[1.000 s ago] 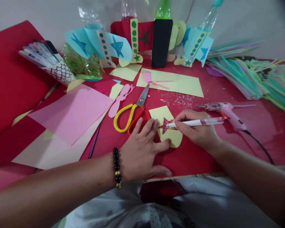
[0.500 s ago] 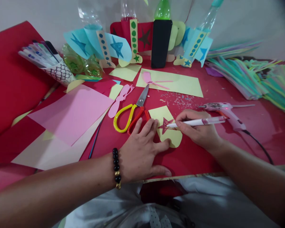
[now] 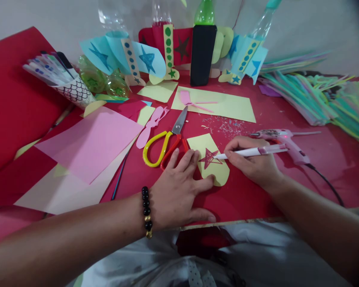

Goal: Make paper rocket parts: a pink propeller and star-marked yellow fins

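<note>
I see the left hand (image 3: 181, 191) spread flat, gripping nothing, fingers on the one pale-yellow paper (image 3: 221, 175), probably so it can't slide on the counter (image 3: 242, 207); right hand (image 3: 253, 161) pinches one white pen (image 3: 242, 152) low, likely for control, tip at the single red star (image 3: 208, 158). One pair of scissors (image 3: 177, 128) left of the paper, one glue gun (image 3: 291, 146) behind the right hand. At least four bottles (image 3: 205, 14) at back, tops cropped, count's soft.

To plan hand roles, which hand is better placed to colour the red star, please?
Probably the right hand: it holds the slim white pen, tip at the star; the left hand touches the yellow paper.
</note>
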The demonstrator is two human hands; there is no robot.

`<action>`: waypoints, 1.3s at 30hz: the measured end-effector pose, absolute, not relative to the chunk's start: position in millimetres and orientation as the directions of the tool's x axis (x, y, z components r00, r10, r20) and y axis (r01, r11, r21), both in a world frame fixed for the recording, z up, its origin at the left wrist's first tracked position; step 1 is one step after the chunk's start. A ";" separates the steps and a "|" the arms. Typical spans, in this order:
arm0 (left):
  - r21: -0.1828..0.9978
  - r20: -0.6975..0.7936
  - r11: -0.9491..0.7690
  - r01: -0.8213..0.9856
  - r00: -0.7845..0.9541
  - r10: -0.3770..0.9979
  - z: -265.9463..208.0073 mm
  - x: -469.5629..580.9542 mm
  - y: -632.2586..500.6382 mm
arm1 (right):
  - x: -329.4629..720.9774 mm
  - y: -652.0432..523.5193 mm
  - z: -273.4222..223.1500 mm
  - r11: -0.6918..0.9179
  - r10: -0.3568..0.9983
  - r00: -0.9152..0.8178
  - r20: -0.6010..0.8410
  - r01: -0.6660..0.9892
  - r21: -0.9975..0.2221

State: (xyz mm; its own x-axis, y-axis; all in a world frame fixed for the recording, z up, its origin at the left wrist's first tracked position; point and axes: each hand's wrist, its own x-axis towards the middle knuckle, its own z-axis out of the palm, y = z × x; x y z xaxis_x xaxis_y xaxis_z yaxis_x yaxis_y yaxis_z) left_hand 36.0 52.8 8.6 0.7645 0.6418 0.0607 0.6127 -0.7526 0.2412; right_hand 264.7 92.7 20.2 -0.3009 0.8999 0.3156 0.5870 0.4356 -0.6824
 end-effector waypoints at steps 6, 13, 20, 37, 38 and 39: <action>0.242 0.058 -0.752 0.613 0.764 0.642 8.3 35.8 53.6 | 266.3 93.7 19.3 0.434 0.901 -0.276 0.335 0.601 -0.672; 0.244 0.059 -0.751 0.613 0.764 0.643 7.5 36.6 54.4 | 265.4 92.5 19.8 0.438 0.897 -0.325 0.299 0.572 -0.693; 0.247 0.071 -0.750 0.614 0.760 0.646 7.8 36.4 54.0 | 266.2 93.6 17.5 0.463 0.879 -0.389 0.276 0.552 -0.694; 0.245 0.071 -0.753 0.611 0.763 0.642 7.7 35.8 53.6 | 266.4 91.9 19.1 0.486 0.866 -0.408 0.290 0.544 -0.684; 0.248 0.068 -0.752 0.611 0.763 0.642 8.0 35.8 53.6 | 266.9 92.5 19.4 0.483 0.868 -0.405 0.288 0.550 -0.681; 0.251 0.066 -0.750 0.611 0.763 0.643 8.4 35.7 53.7 | 267.7 93.3 19.7 0.473 0.876 -0.378 0.299 0.564 -0.676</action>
State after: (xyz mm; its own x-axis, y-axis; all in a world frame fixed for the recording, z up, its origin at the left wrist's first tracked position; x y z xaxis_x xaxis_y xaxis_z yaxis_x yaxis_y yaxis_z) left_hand 35.7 53.7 8.4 0.7627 0.6434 0.0658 0.6114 -0.7504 0.2513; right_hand 267.7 93.3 19.7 -0.3776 0.8765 0.2986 0.5642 0.4735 -0.6764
